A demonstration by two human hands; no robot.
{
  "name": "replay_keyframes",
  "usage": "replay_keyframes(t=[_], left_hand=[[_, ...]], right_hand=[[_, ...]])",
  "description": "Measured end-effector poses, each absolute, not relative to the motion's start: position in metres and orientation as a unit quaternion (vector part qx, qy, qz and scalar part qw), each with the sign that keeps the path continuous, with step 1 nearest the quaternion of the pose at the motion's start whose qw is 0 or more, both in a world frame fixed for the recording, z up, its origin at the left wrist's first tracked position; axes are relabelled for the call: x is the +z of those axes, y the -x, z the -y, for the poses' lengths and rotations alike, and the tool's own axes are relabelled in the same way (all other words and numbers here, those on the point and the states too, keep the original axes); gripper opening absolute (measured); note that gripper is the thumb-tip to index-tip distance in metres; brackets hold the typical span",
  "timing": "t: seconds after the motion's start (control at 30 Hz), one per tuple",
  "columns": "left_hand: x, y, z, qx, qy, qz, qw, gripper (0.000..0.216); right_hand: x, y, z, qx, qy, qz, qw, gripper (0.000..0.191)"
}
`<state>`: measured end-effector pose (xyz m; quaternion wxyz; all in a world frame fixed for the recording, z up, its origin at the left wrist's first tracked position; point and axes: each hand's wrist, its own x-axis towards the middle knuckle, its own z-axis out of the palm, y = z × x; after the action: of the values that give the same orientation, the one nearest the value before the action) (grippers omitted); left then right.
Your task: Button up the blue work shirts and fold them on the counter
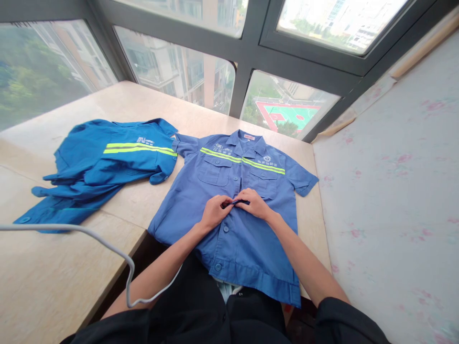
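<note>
A blue short-sleeved work shirt (258,229) with a yellow-green reflective stripe lies face up before me, collar pointing to the window. Its lower hem hangs over the ledge's near edge. At the middle of the front placket, my left hand (215,210) and my right hand (254,203) meet, fingers pinched on the fabric edge and lifting it slightly. Any button between the fingertips is hidden. Buttons show below, one near the hands (225,229) and one at the waistband (218,267); another sits above them.
A second, brighter blue work jacket (107,162) lies crumpled on the stone window ledge (118,239) to the left. A pale cable (89,232) crosses the lower left over my forearm. Dark window frames (247,52) stand behind, and a floral-papered wall (387,200) bounds the right.
</note>
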<state>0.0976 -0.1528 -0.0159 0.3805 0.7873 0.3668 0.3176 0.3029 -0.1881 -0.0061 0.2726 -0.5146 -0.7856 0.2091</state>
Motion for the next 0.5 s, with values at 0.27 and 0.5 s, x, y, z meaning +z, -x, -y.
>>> replay_keyframes(t=[0.27, 0.5], left_hand=[[-0.0156, -0.0973, 0.1548, 0.315, -0.801, -0.362, 0.358, 0.012], [-0.0192, -0.0962, 0.1545, 0.326, -0.799, -0.349, 0.365, 0.013]], right_hand=[[-0.0036, -0.2998, 0.1888, 0.219, 0.525, 0.776, 0.272, 0.016], [-0.005, -0.2961, 0.1934, 0.22, 0.54, 0.755, 0.301, 0.018]])
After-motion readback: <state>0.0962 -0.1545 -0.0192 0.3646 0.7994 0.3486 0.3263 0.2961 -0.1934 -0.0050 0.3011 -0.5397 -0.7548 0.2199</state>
